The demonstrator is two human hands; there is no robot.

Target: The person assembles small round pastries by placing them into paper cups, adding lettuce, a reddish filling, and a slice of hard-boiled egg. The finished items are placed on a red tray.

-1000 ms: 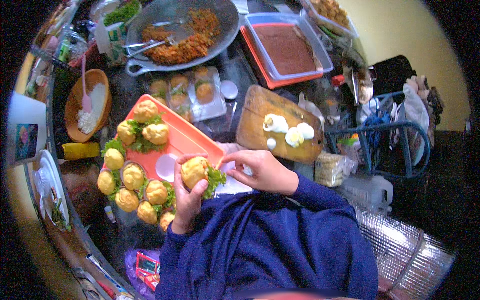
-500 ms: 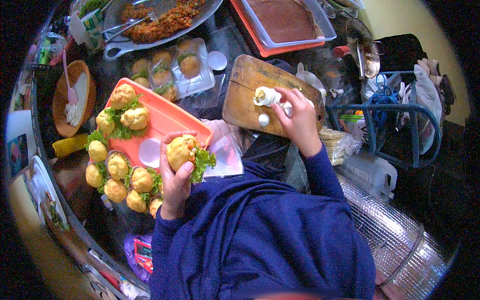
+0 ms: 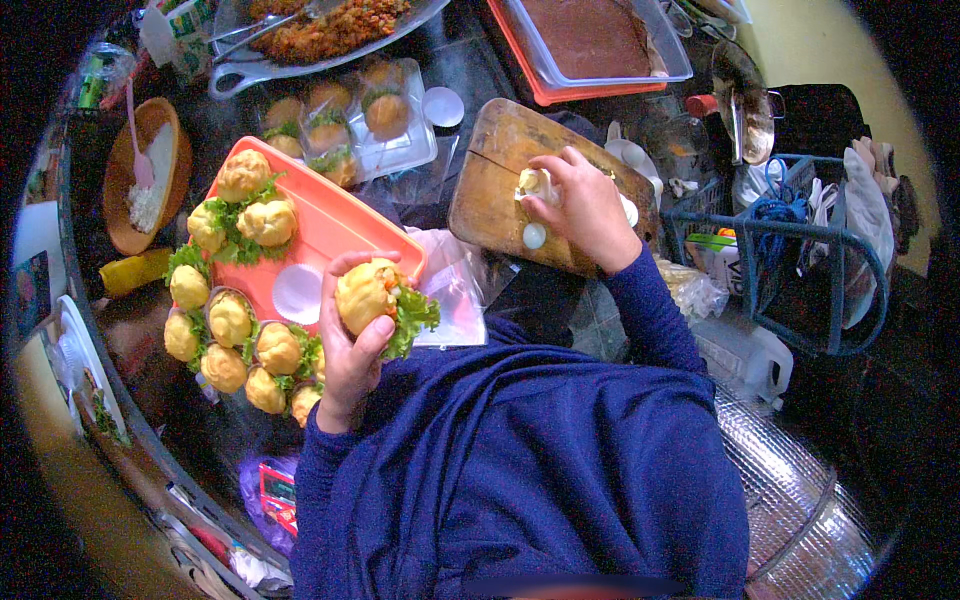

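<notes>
My left hand (image 3: pixel 345 372) is wrapped round a golden, puffy bun (image 3: pixel 362 300), split and stuffed with an orange-and-white filling and a frilly lettuce leaf (image 3: pixel 408 322). On the wooden cutting board (image 3: pixel 485 190), the thumb and fingers of my right hand (image 3: pixel 592 212) close on slices of boiled egg (image 3: pixel 533 184). Beside the thumb lies a small round piece of egg white (image 3: pixel 534 236); more white egg (image 3: pixel 629 209) shows past the hand. An orange tray lid (image 3: pixel 345 235) bears several similar buns (image 3: pixel 268 223) on lettuce and a white paper cup (image 3: pixel 297 293).
A pan of orange filling (image 3: pixel 340 45) with metal utensils stands at the far side. Near it are clear boxes of buns (image 3: pixel 388 117) and a tub of brown food (image 3: pixel 585 40). A bowl of white food (image 3: pixel 180 180) is at left, a blue rack (image 3: pixel 830 225) at right.
My right hand has shifted left over the egg, and its fingers now close round the slices at the end. My left hand keeps its hold on the stuffed bun.
</notes>
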